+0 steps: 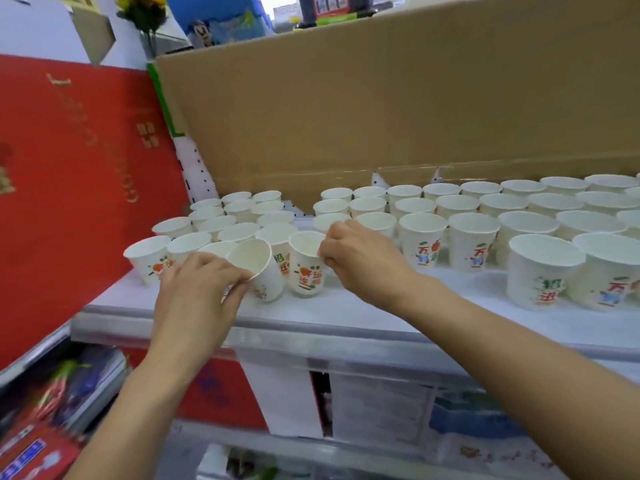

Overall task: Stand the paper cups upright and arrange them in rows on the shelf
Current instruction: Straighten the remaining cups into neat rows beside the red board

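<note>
left hand (199, 289): grips a tilted cup (259, 271) near its rim, at the shelf's front.
right hand (362, 259): pinches the rim of an upright cup (306, 271) just beside it; its fingertips are probably inside, hidden.
shelf (346, 317): carries rows of standing paper cups (471, 237).
behind: cardboard box (381, 98).

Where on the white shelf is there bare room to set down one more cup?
The front strip of the white shelf is bare, along its edge before the printed white paper cups. Crowded: the left cup cluster and right rows.
</note>
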`<control>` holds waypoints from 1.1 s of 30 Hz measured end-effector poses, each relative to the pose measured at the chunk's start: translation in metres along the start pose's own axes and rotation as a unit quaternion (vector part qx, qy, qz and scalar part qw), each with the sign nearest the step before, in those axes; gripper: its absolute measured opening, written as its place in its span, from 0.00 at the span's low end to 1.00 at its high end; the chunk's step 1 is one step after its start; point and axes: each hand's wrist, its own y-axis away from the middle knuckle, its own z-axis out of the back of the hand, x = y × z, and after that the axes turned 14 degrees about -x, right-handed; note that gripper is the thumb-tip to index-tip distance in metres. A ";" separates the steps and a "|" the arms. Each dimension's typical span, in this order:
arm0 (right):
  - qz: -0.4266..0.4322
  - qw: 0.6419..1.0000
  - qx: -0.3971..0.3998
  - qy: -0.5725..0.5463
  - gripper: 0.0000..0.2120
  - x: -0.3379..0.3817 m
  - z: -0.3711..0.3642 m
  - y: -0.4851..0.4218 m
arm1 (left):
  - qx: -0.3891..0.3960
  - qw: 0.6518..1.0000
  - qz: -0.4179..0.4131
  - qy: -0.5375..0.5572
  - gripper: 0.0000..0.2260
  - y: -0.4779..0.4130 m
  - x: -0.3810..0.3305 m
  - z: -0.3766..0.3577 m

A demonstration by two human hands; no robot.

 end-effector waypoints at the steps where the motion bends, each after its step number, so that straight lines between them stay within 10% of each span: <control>1: 0.007 1.000 -0.007 0.012 0.06 -0.002 0.007 0.004 | -0.009 1.000 -0.014 0.018 0.04 -0.001 -0.003 -0.001; 6: 0.022 0.992 -0.039 0.118 0.04 -0.035 0.069 0.040 | 0.006 0.982 -0.053 0.179 0.06 -0.014 -0.054 -0.008; 12: -0.004 0.976 0.115 0.184 0.13 -0.067 0.115 0.064 | 0.091 0.944 -0.046 0.313 0.07 -0.038 -0.128 -0.024; 24: -0.173 0.972 0.131 0.090 0.32 -0.089 0.127 0.047 | 0.224 0.926 0.022 0.303 0.31 -0.071 -0.133 -0.026; 33: -0.213 0.963 0.144 0.087 0.35 -0.093 0.111 0.048 | 0.257 0.909 0.029 0.328 0.30 -0.073 -0.142 -0.042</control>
